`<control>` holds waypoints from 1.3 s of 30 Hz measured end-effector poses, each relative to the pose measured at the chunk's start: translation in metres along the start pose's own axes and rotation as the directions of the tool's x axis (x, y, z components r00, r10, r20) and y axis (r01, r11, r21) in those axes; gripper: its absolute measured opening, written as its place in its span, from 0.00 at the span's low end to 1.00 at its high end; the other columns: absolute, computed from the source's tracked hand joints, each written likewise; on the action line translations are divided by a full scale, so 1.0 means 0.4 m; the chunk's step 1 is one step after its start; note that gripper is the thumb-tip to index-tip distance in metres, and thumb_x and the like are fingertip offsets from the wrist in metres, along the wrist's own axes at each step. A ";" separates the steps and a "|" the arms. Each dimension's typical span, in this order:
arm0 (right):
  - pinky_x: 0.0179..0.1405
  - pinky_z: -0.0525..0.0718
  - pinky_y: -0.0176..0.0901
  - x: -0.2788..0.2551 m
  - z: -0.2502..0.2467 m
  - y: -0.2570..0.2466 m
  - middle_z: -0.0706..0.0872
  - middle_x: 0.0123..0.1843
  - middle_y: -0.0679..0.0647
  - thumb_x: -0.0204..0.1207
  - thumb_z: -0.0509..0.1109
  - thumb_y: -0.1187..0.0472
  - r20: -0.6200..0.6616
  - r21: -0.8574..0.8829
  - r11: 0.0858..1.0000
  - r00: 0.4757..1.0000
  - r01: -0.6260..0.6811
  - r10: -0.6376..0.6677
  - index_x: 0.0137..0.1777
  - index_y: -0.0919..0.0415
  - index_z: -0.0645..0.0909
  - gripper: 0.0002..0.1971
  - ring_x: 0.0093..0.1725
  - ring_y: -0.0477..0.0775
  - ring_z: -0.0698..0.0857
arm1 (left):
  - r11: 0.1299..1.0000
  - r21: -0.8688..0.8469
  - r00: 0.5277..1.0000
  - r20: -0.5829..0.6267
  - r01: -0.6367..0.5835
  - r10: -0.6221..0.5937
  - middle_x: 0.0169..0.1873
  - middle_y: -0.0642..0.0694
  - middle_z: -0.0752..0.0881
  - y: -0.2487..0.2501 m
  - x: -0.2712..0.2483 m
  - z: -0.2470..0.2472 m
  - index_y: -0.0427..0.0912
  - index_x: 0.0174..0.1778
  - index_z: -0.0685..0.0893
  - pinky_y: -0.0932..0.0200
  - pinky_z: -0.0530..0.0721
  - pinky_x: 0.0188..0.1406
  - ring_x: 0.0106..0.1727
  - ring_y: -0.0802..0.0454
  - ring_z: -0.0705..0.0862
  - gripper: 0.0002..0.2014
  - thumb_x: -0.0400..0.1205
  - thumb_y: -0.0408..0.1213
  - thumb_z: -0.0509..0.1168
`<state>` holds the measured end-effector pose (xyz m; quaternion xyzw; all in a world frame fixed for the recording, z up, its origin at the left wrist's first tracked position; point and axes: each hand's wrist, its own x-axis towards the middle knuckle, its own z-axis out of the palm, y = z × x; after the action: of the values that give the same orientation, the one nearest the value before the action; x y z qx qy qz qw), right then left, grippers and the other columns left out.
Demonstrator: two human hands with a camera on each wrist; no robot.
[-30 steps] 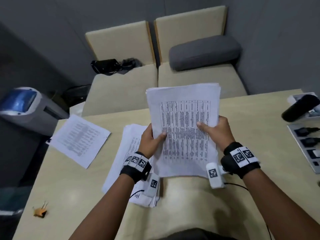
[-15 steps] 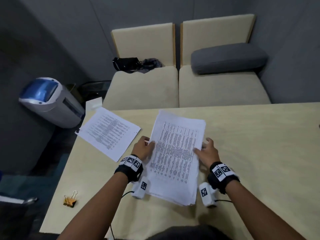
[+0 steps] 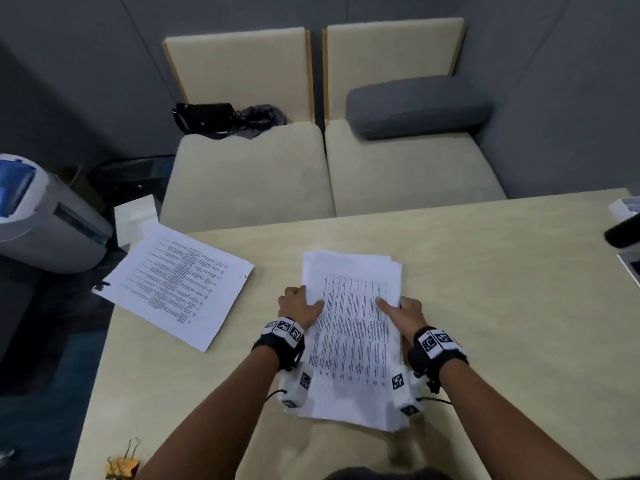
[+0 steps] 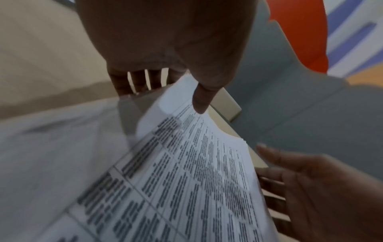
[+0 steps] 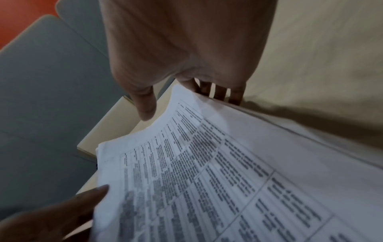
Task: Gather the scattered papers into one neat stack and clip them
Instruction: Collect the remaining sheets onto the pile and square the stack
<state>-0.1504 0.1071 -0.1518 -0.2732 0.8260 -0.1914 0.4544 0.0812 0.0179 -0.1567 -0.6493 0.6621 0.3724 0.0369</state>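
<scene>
A stack of printed papers [image 3: 353, 341] lies flat on the beige table [image 3: 502, 306] in front of me, its sheets slightly offset at the far end. My left hand [image 3: 304, 303] grips the stack's left edge, thumb [image 4: 200, 98] on top and fingers [image 4: 134, 81] behind the edge. My right hand [image 3: 398, 306] grips the right edge the same way, thumb [image 5: 145, 104] over the top sheet and fingers [image 5: 219, 91] behind. One loose printed sheet [image 3: 176, 289] lies apart at the table's far left corner. A yellow binder clip [image 3: 123, 462] sits at the near left edge.
Two beige seats [image 3: 329, 174] with a grey cushion [image 3: 415, 105] and a black bag [image 3: 207, 116] stand beyond the table. A grey-and-blue machine [image 3: 41, 216] stands on the floor at left. A black object [image 3: 623, 230] and white items lie at the table's right edge.
The stack was held upright above the table a second ago; both hands have lowered it flat onto the other papers and now hold its sides lower down.
</scene>
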 end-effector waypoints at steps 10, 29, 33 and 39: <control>0.72 0.74 0.61 0.047 -0.043 -0.022 0.71 0.76 0.68 0.75 0.74 0.56 -0.151 -0.092 0.992 0.984 0.084 -0.097 0.76 0.68 0.67 0.33 0.73 0.69 0.74 | 0.928 -0.308 0.737 -0.573 0.211 -0.358 0.81 0.39 0.63 -0.204 0.056 -0.260 0.39 0.80 0.64 0.40 0.66 0.77 0.81 0.39 0.62 0.34 0.78 0.46 0.65; 0.59 0.76 0.47 0.033 -0.028 -0.070 0.79 0.62 0.60 0.78 0.70 0.56 -0.170 -0.004 0.992 0.977 0.128 -0.127 0.65 0.63 0.76 0.19 0.60 0.62 0.80 | 0.743 0.528 0.769 -0.236 -0.411 0.594 0.68 0.36 0.82 -0.045 -0.123 -0.112 0.34 0.54 0.82 0.48 0.90 0.48 0.65 0.39 0.84 0.12 0.80 0.36 0.58; 0.59 0.78 0.48 0.027 -0.040 -0.063 0.82 0.55 0.55 0.81 0.66 0.51 -0.118 0.154 0.986 0.992 0.062 -0.044 0.62 0.60 0.78 0.16 0.55 0.58 0.80 | 0.469 0.505 0.540 -0.006 -0.725 0.842 0.67 0.36 0.83 0.098 -0.242 0.054 0.36 0.49 0.85 0.48 0.86 0.57 0.68 0.37 0.82 0.13 0.80 0.36 0.56; 0.61 0.84 0.58 0.137 -0.032 0.061 0.89 0.59 0.52 0.62 0.66 0.30 -0.011 0.328 0.943 0.997 -0.064 0.072 0.54 0.47 0.83 0.27 0.57 0.58 0.87 | 0.410 0.303 0.504 0.383 -0.860 0.774 0.67 0.37 0.81 0.127 -0.271 0.156 0.35 0.51 0.81 0.46 0.89 0.35 0.61 0.38 0.82 0.17 0.83 0.42 0.50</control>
<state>-0.1923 0.0927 -0.1943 -0.1631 0.7970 -0.3130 0.4902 0.0257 0.1358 -0.1211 -0.1752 0.9546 0.2326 0.0618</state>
